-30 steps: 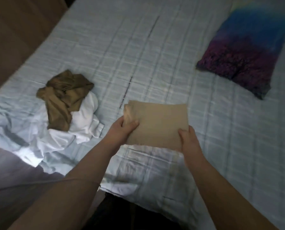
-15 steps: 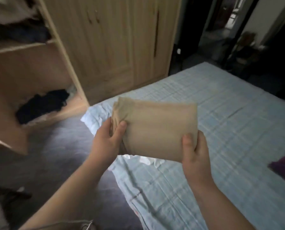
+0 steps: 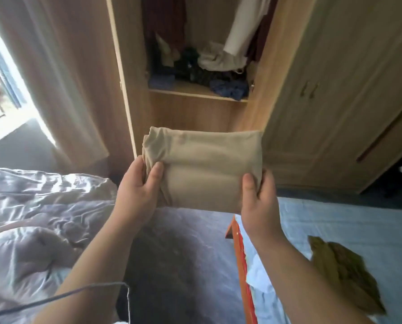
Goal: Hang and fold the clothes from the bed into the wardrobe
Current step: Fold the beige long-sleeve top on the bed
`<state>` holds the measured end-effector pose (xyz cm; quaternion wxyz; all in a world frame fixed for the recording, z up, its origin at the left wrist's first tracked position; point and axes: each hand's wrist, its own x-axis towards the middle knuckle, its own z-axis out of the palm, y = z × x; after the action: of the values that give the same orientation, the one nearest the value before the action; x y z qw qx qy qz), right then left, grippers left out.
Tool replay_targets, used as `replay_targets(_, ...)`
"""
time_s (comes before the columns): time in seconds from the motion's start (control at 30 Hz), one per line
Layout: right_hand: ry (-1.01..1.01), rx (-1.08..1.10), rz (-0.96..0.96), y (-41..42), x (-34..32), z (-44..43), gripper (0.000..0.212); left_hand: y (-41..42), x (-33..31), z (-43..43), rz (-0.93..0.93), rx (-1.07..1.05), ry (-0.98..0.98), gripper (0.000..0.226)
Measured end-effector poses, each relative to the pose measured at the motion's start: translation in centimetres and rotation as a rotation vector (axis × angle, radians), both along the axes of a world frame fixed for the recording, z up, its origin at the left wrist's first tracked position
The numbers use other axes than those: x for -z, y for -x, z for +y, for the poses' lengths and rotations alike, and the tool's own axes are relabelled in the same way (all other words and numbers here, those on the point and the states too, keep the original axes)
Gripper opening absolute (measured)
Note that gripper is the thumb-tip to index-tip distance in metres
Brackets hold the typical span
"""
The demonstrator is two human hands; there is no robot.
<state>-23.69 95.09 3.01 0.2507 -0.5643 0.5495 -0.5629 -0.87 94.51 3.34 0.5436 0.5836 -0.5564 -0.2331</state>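
A folded beige garment (image 3: 207,169) is held up in front of me, chest high. My left hand (image 3: 139,185) grips its left edge with the thumb on top. My right hand (image 3: 258,197) grips its right lower corner, thumb on the front. Straight ahead stands the open wooden wardrobe (image 3: 288,94); its shelf (image 3: 195,91) holds a heap of dark and pale clothes, and hanging garments (image 3: 239,24) show above. An olive-brown garment (image 3: 342,274) lies crumpled on the blue bed (image 3: 359,230) at lower right.
A grey rumpled duvet (image 3: 38,218) lies at the left. Dark carpet (image 3: 183,253) runs between it and the bed's orange frame edge (image 3: 239,258). A bright window and a beige curtain (image 3: 62,78) fill the upper left. A thin cable (image 3: 78,291) crosses my left forearm.
My view has swung from the bed round to the open wardrobe. Both hands keep their hold on the folded beige garment, now lifted off the bed and facing the shelf.
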Motion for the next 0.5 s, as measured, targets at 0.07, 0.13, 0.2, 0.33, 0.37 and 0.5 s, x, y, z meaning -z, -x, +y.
replay_targets(0.07, 0.009, -0.028, 0.026, -2.1, 0.0, -2.5, 0.021, -2.1, 0.3, -1.6, 0.041, -0.022, 0.008, 0.031)
replay_targets(0.13, 0.007, -0.066, 0.048, -3.5, 0.5, -4.6, 0.018, -3.6, 1.1, -3.1, 0.048, -0.055, 0.013, 0.021)
replay_targets(0.2, -0.013, -0.113, 0.053, -4.5, 1.2, -6.8, 0.02, -4.6, 2.0, -4.5, 0.031, -0.085, 0.013, 0.011)
replay_targets(0.33, -0.02, -0.177, 0.012, -5.1, 2.6, -11.3, 0.032, -4.8, 2.8, -7.4, 0.0, -0.147, -0.008, 0.015)
replay_targets(0.37, -0.024, -0.191, 0.0, -4.8, 2.7, -12.6, 0.034, -4.4, 2.6, -8.3, -0.01, -0.154, -0.01, 0.013)
replay_targets(0.5, 0.009, -0.221, -0.044, -1.7, 2.9, -18.9, 0.036, -1.2, 1.6, -14.2, -0.002, -0.17, 0.016, 0.013)
